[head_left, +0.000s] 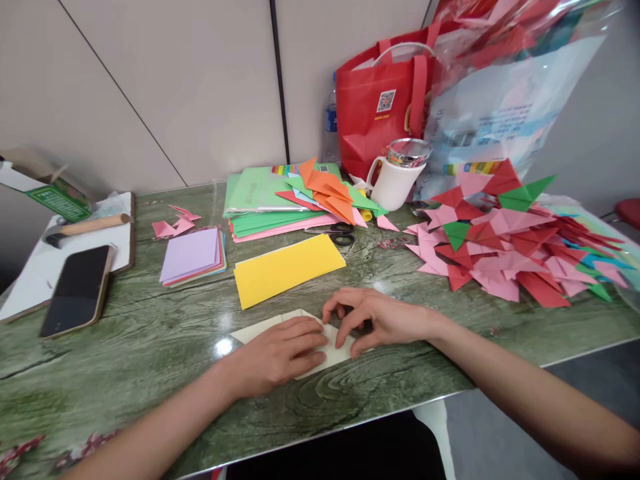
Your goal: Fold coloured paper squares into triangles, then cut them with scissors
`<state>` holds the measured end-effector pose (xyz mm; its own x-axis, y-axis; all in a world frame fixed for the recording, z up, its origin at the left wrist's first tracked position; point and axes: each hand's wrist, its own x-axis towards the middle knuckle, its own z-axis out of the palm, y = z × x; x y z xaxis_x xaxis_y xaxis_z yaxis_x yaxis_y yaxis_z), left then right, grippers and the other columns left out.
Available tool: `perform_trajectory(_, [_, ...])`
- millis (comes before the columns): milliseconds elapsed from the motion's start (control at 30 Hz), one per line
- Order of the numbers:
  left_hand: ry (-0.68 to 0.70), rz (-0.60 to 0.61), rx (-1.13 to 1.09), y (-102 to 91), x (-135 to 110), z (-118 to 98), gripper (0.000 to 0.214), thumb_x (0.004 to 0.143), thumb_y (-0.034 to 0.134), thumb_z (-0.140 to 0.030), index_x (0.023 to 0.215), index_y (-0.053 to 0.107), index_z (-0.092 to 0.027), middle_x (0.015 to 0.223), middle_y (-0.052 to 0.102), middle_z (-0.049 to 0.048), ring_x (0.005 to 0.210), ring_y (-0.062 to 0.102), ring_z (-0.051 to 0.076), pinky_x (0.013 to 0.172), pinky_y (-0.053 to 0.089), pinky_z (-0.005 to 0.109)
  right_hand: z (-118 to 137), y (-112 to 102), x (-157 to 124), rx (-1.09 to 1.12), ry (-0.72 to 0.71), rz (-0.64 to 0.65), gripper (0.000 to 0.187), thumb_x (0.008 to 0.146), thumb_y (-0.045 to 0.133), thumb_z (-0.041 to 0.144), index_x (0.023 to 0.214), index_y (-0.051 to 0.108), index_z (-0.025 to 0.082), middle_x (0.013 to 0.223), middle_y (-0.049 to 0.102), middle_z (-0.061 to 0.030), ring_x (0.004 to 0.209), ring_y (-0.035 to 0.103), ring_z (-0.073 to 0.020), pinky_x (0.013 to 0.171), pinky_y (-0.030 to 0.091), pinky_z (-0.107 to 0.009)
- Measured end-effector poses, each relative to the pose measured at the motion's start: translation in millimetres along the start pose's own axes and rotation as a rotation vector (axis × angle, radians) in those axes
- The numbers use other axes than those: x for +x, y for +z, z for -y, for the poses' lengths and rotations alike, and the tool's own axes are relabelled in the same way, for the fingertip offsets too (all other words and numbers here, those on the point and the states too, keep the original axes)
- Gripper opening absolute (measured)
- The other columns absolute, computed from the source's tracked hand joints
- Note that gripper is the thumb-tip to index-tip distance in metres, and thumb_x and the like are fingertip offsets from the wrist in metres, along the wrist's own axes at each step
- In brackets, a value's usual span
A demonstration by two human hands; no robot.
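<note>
Cream paper (333,352), creased and folded to a tapering point at its left end, lies flat near the middle of the tabletop's (165,380) front edge; the left hand (280,350) rests across it palm down, fingers stretched out and gripping nothing, while the right hand (385,317) arches over its right end with bent fingers, the tips at the paper; whether they pinch it I cannot tell. The surface beneath is glossy green with a dark, swirling grain, trimmed along the front edge by a thin shiny strip.

Just beyond the hands lies a smooth yellow oblong stack (290,270), slightly fanned; left of it, square sheets (190,257) topped with lilac; behind it, black-handled scissors (343,235) and a pile of green and pink sheets (270,223) bearing angular orange folds (327,190).

Toward the back edge stands a white mug (397,183) with a mirror-bright lid, before a soft red bag (363,113); a spiky heap of pink, red and green folded pieces (515,247) fills the right end; near the left end, a glassy black phone (77,290) lies partly on a flat clipboard (25,280), beside a wooden-handled tool (95,225).
</note>
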<state>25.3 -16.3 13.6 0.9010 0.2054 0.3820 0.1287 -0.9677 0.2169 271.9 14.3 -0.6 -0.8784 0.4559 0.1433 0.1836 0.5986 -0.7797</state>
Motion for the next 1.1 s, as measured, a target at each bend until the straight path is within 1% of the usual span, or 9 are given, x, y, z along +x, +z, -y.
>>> perform_trajectory(233, [0.012, 0.004, 0.003, 1.2, -2.3, 0.5, 0.033, 0.101, 0.032, -0.015, 0.097, 0.064, -0.009, 0.103, 0.067, 0.0127, 0.110, 0.054, 0.023, 0.095, 0.047, 0.039, -0.2, -0.1, -0.3, -0.017, -0.008, 0.006, 0.018, 0.078, 0.072, 0.035, 0.093, 0.075, 0.026, 0.112, 0.057, -0.0039, 0.091, 0.051, -0.0153, 0.083, 0.041, -0.030])
perform_trajectory(433, [0.000, 0.028, -0.010, 1.5, -3.6, 0.0, 0.031, 0.100, 0.034, -0.015, 0.098, 0.064, -0.010, 0.103, 0.067, 0.0120, 0.111, 0.054, 0.023, 0.097, 0.046, 0.039, 0.1, 0.2, -0.1, -0.029, -0.010, 0.007, 0.016, 0.078, 0.072, 0.036, 0.091, 0.075, 0.027, 0.111, 0.057, -0.0034, 0.090, 0.051, -0.0150, 0.083, 0.041, -0.030])
perform_trajectory(667, [0.025, 0.002, -0.005, 1.1, -1.8, 0.6, 0.034, 0.101, 0.031, -0.016, 0.096, 0.063, -0.011, 0.100, 0.067, 0.0119, 0.110, 0.054, 0.023, 0.094, 0.049, 0.040, 1.7, -0.1, 1.1, -0.029, -0.010, 0.012, 0.017, 0.078, 0.072, 0.037, 0.091, 0.076, 0.027, 0.111, 0.057, -0.0039, 0.092, 0.050, -0.0157, 0.083, 0.041, -0.030])
perform_trajectory(767, [0.023, 0.019, -0.016, 2.0, -2.7, 0.8, 0.033, 0.101, 0.031, -0.016, 0.097, 0.063, -0.010, 0.101, 0.066, 0.0127, 0.111, 0.054, 0.023, 0.095, 0.048, 0.041, 2.1, -0.3, 0.7, -0.035, -0.009, 0.014, 0.018, 0.077, 0.072, 0.036, 0.092, 0.076, 0.027, 0.112, 0.057, -0.0042, 0.092, 0.050, -0.0158, 0.084, 0.041, -0.030])
perform_trajectory(900, [0.006, 0.052, -0.017, 3.4, -4.8, 1.1, 0.031, 0.101, 0.031, -0.016, 0.100, 0.062, -0.012, 0.101, 0.066, 0.0119, 0.114, 0.052, 0.022, 0.097, 0.046, 0.040, 2.0, -0.3, 0.7, -0.042, -0.014, 0.017, 0.018, 0.078, 0.072, 0.037, 0.093, 0.076, 0.027, 0.111, 0.057, -0.0044, 0.091, 0.051, -0.0157, 0.083, 0.041, -0.030])
perform_trajectory(1100, [0.023, 0.040, -0.017, 4.4, -6.0, 1.8, 0.030, 0.101, 0.032, -0.015, 0.100, 0.062, -0.011, 0.102, 0.066, 0.0126, 0.114, 0.052, 0.023, 0.096, 0.047, 0.040, 2.2, -0.4, 1.1, -0.044, -0.020, 0.015, 0.018, 0.079, 0.071, 0.038, 0.092, 0.076, 0.028, 0.111, 0.057, -0.0043, 0.091, 0.050, -0.0155, 0.084, 0.041, -0.030])
